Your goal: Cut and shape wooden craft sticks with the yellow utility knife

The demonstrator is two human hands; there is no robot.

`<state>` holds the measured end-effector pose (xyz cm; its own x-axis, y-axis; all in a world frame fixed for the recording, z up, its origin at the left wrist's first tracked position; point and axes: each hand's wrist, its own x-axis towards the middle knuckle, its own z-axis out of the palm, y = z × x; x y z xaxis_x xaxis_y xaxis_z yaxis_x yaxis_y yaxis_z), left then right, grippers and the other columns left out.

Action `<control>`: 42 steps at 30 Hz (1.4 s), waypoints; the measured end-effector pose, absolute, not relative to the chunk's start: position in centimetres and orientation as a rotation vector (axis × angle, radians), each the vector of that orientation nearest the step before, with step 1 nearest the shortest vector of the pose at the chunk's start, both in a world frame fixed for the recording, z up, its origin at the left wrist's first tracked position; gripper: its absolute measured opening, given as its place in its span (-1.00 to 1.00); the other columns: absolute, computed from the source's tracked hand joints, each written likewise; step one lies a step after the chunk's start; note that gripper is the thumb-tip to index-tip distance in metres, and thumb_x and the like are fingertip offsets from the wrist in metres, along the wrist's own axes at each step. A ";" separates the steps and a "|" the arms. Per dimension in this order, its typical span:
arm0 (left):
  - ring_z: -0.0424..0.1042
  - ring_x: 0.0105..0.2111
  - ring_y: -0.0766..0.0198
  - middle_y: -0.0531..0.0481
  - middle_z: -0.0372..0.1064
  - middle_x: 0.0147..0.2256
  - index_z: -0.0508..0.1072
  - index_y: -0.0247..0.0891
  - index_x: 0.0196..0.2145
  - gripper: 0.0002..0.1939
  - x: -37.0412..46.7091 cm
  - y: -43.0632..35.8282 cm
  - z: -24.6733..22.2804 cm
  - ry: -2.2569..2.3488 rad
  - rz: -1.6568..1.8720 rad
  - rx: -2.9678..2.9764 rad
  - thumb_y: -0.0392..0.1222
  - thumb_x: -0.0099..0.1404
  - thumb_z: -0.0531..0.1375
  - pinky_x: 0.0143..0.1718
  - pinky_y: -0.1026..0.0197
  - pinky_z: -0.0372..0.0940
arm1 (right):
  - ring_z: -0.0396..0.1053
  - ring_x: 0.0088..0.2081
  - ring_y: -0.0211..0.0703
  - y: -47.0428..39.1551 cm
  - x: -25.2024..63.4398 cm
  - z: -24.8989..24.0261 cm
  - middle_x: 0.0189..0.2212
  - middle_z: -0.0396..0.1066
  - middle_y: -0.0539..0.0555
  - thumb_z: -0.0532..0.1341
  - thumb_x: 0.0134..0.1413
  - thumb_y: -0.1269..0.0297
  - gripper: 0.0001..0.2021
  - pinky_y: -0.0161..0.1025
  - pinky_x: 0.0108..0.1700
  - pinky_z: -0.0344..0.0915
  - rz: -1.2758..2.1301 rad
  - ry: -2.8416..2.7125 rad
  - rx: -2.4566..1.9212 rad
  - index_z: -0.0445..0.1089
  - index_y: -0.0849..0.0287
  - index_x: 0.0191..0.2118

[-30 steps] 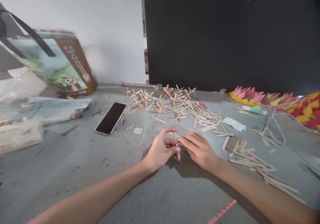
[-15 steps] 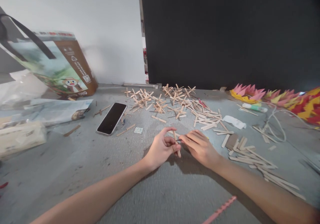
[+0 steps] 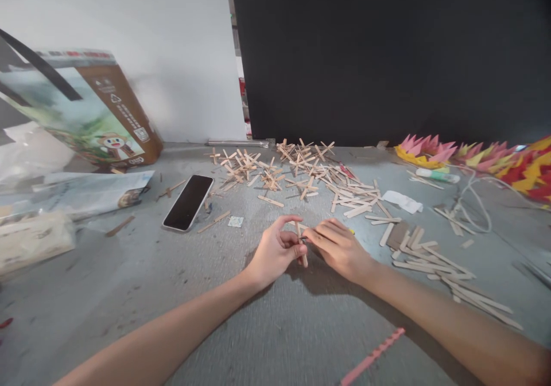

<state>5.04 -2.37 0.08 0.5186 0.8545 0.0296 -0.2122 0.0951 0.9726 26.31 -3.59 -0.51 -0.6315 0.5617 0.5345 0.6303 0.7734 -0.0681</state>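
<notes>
My left hand (image 3: 278, 251) pinches a wooden craft stick (image 3: 305, 258) between thumb and fingers, holding it on a slant just above the table. Beside it, my right hand (image 3: 340, 248) is closed around a thin tool, mostly hidden by the fingers. Its dark tip (image 3: 303, 238) meets the stick near the middle, and a bit of yellow shows behind the knuckles. Another craft stick (image 3: 270, 201) lies flat beyond my hands. Farther back is a heap of sticks joined into crosses (image 3: 245, 165). Loose craft sticks (image 3: 430, 260) are spread to the right of my right hand.
A phone (image 3: 188, 202) lies left of my hands, near a printed bag (image 3: 107, 110) and plastic packets (image 3: 34, 237). Pink and yellow paper crowns (image 3: 424, 152), a glue stick (image 3: 437, 175) and a white cable (image 3: 473, 194) are at right. A pink strip (image 3: 374, 357) lies in front.
The whole view has shifted slightly. Both hands keep the same hold, with the tool's tip still against the craft stick.
</notes>
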 end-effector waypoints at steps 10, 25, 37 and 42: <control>0.49 -0.56 0.30 0.15 0.42 -0.53 0.25 -0.25 0.10 -0.42 5.1 -2.4 -0.2 0.628 0.888 1.216 -0.13 0.23 0.40 -0.43 0.29 0.33 | 0.36 -0.22 -0.08 -3.7 26.3 -0.5 -0.28 0.43 0.11 0.07 0.42 0.51 -0.78 -0.07 -0.09 0.25 -0.160 -2.397 -0.867 0.36 0.20 0.07; 0.49 -0.56 0.28 0.17 0.39 -0.54 0.25 -0.24 0.10 -0.44 5.2 -2.5 -0.4 0.656 0.909 1.234 -0.15 0.23 0.38 -0.45 0.29 0.30 | 0.36 -0.22 -0.07 -3.6 26.1 -0.5 -0.28 0.43 0.11 0.09 0.40 0.54 -0.78 -0.08 -0.09 0.24 -0.194 -2.374 -0.867 0.35 0.22 0.06; 0.47 -0.57 0.30 0.16 0.41 -0.54 0.24 -0.26 0.11 -0.45 5.2 -2.5 -0.3 0.656 0.903 1.253 -0.16 0.26 0.37 -0.46 0.29 0.30 | 0.35 -0.23 -0.08 -3.7 26.1 -0.4 -0.29 0.42 0.10 0.06 0.43 0.50 -0.78 -0.06 -0.08 0.25 -0.169 -2.379 -0.886 0.35 0.20 0.07; 0.47 -0.56 0.28 0.13 0.42 -0.55 0.25 -0.27 0.11 -0.45 5.2 -2.6 -0.2 0.664 0.900 1.269 -0.14 0.26 0.36 -0.45 0.27 0.30 | 0.36 -0.22 -0.06 -3.6 26.0 -0.3 -0.28 0.42 0.10 0.07 0.43 0.48 -0.78 -0.07 -0.09 0.25 -0.128 -2.401 -0.862 0.35 0.19 0.07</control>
